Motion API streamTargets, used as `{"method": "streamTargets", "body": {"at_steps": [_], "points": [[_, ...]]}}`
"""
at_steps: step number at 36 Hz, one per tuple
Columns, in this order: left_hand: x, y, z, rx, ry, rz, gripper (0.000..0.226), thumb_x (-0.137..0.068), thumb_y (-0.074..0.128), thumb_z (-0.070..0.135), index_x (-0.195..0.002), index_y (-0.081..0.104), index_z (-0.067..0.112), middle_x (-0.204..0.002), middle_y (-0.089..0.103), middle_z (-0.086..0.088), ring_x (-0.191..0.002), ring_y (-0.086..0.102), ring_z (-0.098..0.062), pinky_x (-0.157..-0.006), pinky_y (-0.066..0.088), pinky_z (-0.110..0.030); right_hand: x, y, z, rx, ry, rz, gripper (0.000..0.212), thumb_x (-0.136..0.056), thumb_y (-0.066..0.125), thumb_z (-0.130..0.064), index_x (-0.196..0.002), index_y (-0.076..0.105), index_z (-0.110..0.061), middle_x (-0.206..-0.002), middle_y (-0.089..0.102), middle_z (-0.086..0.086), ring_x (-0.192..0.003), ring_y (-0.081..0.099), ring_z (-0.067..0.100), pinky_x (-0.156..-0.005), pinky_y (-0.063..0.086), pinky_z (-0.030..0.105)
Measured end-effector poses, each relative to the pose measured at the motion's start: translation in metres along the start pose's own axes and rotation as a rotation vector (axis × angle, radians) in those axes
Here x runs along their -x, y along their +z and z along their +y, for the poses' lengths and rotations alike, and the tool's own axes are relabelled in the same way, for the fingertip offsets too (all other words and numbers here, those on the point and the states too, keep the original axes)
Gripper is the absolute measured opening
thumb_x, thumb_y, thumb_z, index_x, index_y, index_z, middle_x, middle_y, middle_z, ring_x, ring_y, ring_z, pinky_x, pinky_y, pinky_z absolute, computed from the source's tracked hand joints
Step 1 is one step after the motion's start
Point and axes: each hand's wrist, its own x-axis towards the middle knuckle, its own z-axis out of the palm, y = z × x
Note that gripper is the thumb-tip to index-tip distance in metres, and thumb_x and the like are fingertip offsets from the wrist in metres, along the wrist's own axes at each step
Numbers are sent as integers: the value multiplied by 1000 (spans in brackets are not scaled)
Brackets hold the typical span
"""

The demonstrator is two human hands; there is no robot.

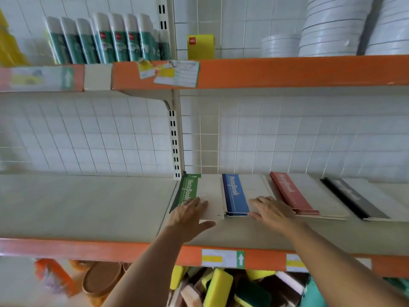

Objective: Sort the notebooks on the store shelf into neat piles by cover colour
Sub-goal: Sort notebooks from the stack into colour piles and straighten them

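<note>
Broad beige shelf (88, 204), smooth and matte, fronted by a glossy orange edge strip (110, 251) bearing paper price labels (222, 259). Behind it, white square-tiled wall (88, 138) under a thin wire grid, split by a slotted cream upright (174, 147).

Above, a second orange-fronted shelf (287, 70) carrying green-and-white cylindrical cans (110, 41), a yellow box (200, 46) and stacked white round plates (336, 27).

On the right half of the beige shelf, four flat rectangular piles in a row, each with a coloured spine band printed "NoteBook" and a pale cover: green notebooks (188, 191) by the upright, then blue notebooks (234, 193), red notebooks (290, 196), and black notebooks (352, 198) nearest the right end. Blue, red and black piles showing thin layered page edges toward the front edge; red and black piles angled slightly.

Left hand (188, 218) palm down, fingers spread apart, resting on the front corner of the green pile, thumb off on the bare shelf. Right hand (272, 212) palm down, fingers loosely parted, lying over the front right of the blue pile, just beside the red one. Nothing clamped by either.

Below the front edge, soft yellow-and-green sponges (218, 289) jumbled, and brown oval wooden pieces (101, 282) to the left, blurred.
</note>
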Motion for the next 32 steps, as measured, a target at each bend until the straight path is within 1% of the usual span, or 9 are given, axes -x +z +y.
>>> {"method": "streamTargets", "body": {"at_steps": [9,10,12,13,15,18,21,28,32], "points": [[-22,9,-6,2,2,10,64,-95,33,57,-150,24,24,-158,19,-5,-146,14,-22,-117,15,-33,-7,7,4,-28,15,40,30,-101,39,-32,-126,48,-18,-128,51,0,-116,47,20,-84,44,31],[-23,8,-6,-5,3,6,68,-93,27,62,-149,25,23,-158,19,-5,-146,15,-22,-116,15,-33,-8,6,3,-34,17,52,29,-101,40,-32,-124,49,-18,-126,51,0,-116,47,20,-80,41,29],[-24,6,-5,-7,12,3,98,-73,6,82,-149,26,23,-157,20,-4,-145,16,-21,-116,15,-32,-9,6,2,-38,22,66,27,-101,40,-30,-122,50,-17,-124,52,0,-115,48,20,-74,36,27],[-25,4,-4,-4,15,0,110,-62,-2,84,-148,26,23,-157,21,-4,-145,17,-21,-116,16,-32,-10,6,2,-39,23,67,27,-101,40,-29,-122,50,-17,-124,52,0,-114,48,20,-73,36,27],[-27,4,-5,1,23,14,115,-53,-9,75,-148,29,22,-155,24,-5,-144,20,-22,-115,18,-33,-11,6,2,-35,23,70,27,-101,40,-30,-123,50,-17,-124,52,0,-114,48,20,-75,39,29],[-28,2,-4,10,27,28,95,-74,7,77,-148,29,23,-154,27,-4,-142,23,-21,-114,19,-33,-10,5,2,-29,38,72,29,-101,40,-32,-124,48,-18,-126,51,0,-116,48,21,-77,41,30],[-28,1,-2,21,11,35,66,-95,33,60,-150,23,26,-157,23,-1,-144,19,-20,-115,17,-33,-6,1,1,-45,63,81,31,-101,39,-33,-127,46,-18,-128,50,-1,-117,48,21,-80,44,32],[-31,-7,21,41,45,111,50,-99,31,51,-143,37,26,-149,39,3,-136,36,-17,-106,33,-32,17,0,9,-67,153,68,39,-100,39,-39,-133,45,-18,-134,48,0,-122,48,23,-92,45,37],[-32,-13,46,61,54,119,44,-100,34,46,-136,46,23,-140,49,3,-128,44,-18,-99,37,-31,40,-2,23,-99,208,96,37,-99,40,-39,-130,48,-21,-130,50,-1,-118,50,21,-87,45,35]]}}
